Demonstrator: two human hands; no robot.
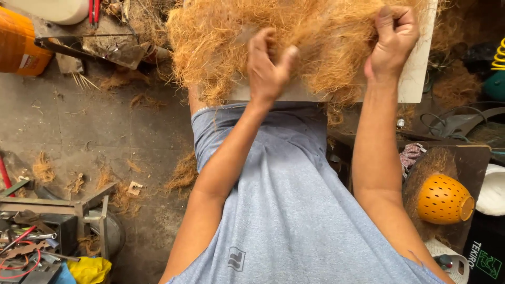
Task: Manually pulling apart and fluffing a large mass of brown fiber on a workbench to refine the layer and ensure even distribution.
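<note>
A big loose mat of golden-brown coconut fibre (pixel 305 37) lies on a pale flat board (pixel 418 73) at the top of the head view. My left hand (pixel 268 66) pinches a tuft of the fibre near its front edge, fingers closed on the strands. Over at the mat's right side, my right hand (pixel 392 44) is clenched around another clump. Both forearms reach out over my grey-blue shirt (pixel 286 200).
Tufts of fibre litter the concrete floor (pixel 94 137) at left. Metal tools and scrap (pixel 37 236) sit at lower left, an orange container (pixel 18 42) at upper left. A perforated orange bowl (pixel 444 200) rests on a dark board at right.
</note>
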